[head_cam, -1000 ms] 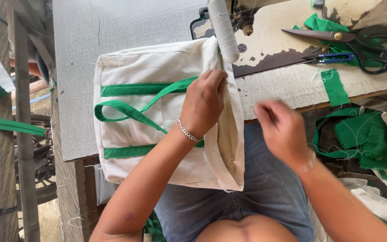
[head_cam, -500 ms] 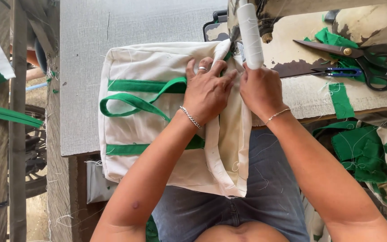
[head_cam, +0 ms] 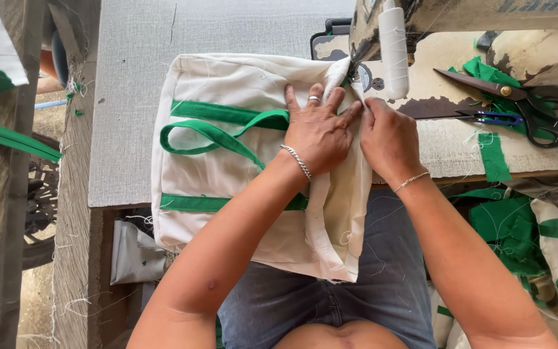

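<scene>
A cream cloth bag (head_cam: pixel 227 161) with green straps (head_cam: pixel 214 132) lies on the grey table and hangs over its near edge onto my lap. My left hand (head_cam: pixel 318 129) lies flat on the bag's upper right part, fingers spread, pressing the cloth down. My right hand (head_cam: pixel 389 139) rests right beside it, fingertips pinching the bag's folded edge next to the sewing machine's needle area (head_cam: pixel 360 74). Both hands touch each other at the fingers. A white thread spool (head_cam: pixel 393 48) stands on the machine just above my right hand.
Black-handled scissors (head_cam: pixel 524 106) lie on the machine bed at right, near green cloth scraps (head_cam: pixel 493 155). More green and cream bags (head_cam: pixel 537 239) pile at the lower right. The grey table top (head_cam: pixel 130 97) extends left; a wooden frame stands at far left.
My right hand came up from my lap to the bag's edge by the needle. My left hand slid up the bag beside it, and both now press the cloth close to the machine.
</scene>
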